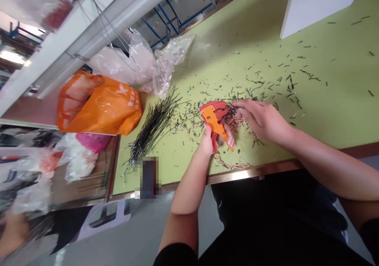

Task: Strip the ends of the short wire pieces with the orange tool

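An orange and red wire stripper (213,120) is held in my left hand (209,139), its fingers wrapped round the handles. Just right of the tool's jaws, my right hand (263,118) has its fingers closed together near a thin black wire; the exact grip is too small to make out. Under and between the hands lies a heap of bare copper strands and scraps (235,120). A bundle of black wires (156,120) lies to the left on the green table (231,66).
An orange bag (103,106) and clear plastic bags (139,60) stand at the left. Short black offcuts are scattered across the table. A pixelated dark object (149,178) lies at the front left edge; a white panel (314,5) stands at the back right.
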`<state>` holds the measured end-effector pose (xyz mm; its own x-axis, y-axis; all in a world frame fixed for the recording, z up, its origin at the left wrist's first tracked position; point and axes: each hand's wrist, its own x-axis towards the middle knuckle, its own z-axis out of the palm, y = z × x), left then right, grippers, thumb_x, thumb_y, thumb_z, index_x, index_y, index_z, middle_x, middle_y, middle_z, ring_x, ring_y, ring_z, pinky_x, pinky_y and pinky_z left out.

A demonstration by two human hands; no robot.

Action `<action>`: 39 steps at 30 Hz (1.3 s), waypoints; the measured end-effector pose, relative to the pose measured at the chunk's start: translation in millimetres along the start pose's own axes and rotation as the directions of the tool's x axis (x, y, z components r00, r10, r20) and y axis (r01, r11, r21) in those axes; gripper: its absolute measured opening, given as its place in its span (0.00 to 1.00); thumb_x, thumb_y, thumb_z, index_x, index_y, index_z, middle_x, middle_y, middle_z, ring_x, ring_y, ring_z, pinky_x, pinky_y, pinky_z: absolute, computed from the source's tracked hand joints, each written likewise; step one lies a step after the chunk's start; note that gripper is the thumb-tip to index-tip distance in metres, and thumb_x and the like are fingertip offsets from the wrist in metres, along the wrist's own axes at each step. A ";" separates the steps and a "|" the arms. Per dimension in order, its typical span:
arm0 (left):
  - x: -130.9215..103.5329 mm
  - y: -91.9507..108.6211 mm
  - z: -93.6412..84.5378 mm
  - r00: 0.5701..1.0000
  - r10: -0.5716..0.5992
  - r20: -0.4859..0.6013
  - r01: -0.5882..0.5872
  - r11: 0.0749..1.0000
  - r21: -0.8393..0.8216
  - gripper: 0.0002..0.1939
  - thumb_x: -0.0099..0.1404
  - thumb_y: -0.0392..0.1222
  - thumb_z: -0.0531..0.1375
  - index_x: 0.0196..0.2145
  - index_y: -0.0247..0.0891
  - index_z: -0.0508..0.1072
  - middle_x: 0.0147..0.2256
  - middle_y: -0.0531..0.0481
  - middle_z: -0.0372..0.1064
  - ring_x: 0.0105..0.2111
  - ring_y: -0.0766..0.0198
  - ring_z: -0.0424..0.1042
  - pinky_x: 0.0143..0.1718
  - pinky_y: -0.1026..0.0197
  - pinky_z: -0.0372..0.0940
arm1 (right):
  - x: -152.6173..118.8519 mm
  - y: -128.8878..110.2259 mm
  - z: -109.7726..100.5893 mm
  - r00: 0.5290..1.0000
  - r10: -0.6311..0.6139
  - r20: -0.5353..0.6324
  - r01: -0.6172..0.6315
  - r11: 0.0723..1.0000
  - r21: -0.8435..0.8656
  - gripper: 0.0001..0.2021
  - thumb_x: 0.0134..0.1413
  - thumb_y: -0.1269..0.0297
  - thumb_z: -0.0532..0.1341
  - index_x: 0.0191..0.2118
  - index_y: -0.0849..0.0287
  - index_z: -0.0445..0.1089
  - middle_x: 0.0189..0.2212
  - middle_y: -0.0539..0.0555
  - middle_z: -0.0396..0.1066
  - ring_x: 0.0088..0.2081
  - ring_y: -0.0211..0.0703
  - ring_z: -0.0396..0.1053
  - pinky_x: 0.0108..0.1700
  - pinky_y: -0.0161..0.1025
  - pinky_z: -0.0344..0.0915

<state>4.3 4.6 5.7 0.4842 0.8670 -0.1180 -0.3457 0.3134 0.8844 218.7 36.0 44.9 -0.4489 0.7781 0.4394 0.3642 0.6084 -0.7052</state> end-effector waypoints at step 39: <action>1.2 -15.3 2.6 0.999 -0.042 0.031 0.041 0.999 0.015 0.39 0.56 0.81 0.60 0.20 0.39 0.64 0.13 0.57 0.57 0.11 0.68 0.60 0.15 0.63 0.62 | 3.2 -0.4 4.4 0.984 0.179 -0.022 -0.172 0.966 0.194 0.03 0.70 0.65 0.57 0.42 0.57 0.66 0.24 0.49 0.75 0.24 0.40 0.72 0.32 0.38 0.64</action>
<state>12.3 -0.2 -6.8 0.5230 0.8407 -0.1405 -0.3136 0.3430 0.8854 213.5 37.6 44.2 -0.3581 0.8778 0.3182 0.2702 0.4236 -0.8646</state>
